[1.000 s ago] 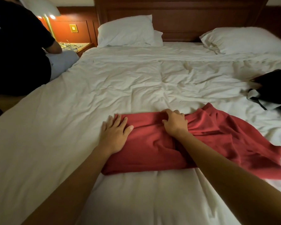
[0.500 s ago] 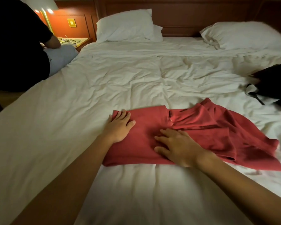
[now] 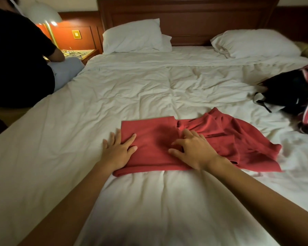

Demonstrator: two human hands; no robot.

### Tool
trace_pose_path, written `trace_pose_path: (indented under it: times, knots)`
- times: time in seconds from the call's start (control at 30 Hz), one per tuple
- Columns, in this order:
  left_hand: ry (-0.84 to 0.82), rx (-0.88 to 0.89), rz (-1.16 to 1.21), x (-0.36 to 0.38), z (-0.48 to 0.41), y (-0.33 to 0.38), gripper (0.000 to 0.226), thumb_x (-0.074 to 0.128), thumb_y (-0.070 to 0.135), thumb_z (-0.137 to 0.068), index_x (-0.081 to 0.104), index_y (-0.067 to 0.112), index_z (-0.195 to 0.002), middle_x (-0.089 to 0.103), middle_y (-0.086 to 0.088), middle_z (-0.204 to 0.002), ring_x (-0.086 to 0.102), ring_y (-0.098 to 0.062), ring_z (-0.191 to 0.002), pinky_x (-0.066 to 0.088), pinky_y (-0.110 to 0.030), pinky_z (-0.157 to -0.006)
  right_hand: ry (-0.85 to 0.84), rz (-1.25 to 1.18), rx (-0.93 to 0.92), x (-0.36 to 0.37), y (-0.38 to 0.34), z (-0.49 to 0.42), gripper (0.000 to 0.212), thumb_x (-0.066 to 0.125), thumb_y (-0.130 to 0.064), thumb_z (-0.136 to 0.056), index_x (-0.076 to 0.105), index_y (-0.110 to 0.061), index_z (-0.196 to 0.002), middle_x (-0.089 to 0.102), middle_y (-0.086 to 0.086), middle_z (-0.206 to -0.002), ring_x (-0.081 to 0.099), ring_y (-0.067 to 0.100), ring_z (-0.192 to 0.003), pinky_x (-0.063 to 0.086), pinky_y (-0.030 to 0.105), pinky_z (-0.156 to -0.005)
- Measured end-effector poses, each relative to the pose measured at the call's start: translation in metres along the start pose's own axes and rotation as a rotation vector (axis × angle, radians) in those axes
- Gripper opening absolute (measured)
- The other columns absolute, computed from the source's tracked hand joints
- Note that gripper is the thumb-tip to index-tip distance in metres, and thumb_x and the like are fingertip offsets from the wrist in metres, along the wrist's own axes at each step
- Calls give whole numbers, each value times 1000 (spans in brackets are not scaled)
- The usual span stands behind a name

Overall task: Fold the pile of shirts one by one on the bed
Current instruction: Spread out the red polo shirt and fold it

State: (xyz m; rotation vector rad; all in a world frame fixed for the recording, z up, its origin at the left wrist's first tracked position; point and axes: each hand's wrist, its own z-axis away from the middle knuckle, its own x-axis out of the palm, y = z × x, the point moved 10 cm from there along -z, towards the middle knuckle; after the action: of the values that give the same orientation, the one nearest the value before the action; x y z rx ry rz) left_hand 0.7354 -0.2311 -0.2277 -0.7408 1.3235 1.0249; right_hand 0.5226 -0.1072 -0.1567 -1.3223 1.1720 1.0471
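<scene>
The big white bed (image 3: pixel 114 96) filled the view, its cover rumpled, and one other person (image 3: pixel 16 59) sat at its left edge. Two pillows (image 3: pixel 132 36) lay against the headboard, with the corner of a third peeking out behind the left one. Over at the right edge sat the pile (image 3: pixel 292 91): a black garment and a red-and-white striped one at least, too bunched to count further, and all of it unfolded. Down in the near middle lay the one red shirt (image 3: pixel 153 139), and this was the one in play! Its left part was already a flat, squared panel; its right part sprawled loose and wrinkled toward the pile. So by my read the first shirt was about half folded, with the rest of the pile waiting. Two hands were on it: the left hand (image 3: pixel 116 150) lay flat with straight fingers across the shirt's left edge, and the right hand (image 3: pixel 194 150) was spread, pressing down mid-shirt, gripping nothing.
</scene>
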Motion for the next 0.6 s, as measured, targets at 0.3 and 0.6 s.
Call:
trace_pose_path:
  times: [0.3, 0.6]
  knots:
    - [60, 174, 13, 2, -2, 70, 61, 21, 60, -102, 8, 41, -158, -1, 7, -168, -6, -25, -154, -8, -48, -123, -104, -277, 30, 9, 37, -5, 45, 39, -61, -98, 63, -37, -127, 51, -7, -147, 40, 16, -140, 25, 45, -114]
    - [0, 269, 236, 9, -25, 200, 77, 18, 82, -86, 3, 51, -154, -9, 8, -167, -16, -24, -153, -13, -57, -119, 36, -328, 817, -14, 283, 77, 82, 42, -80, -82, 33, -34, -150, 49, 21, -141, 45, 42, -131, 36, 51, -109]
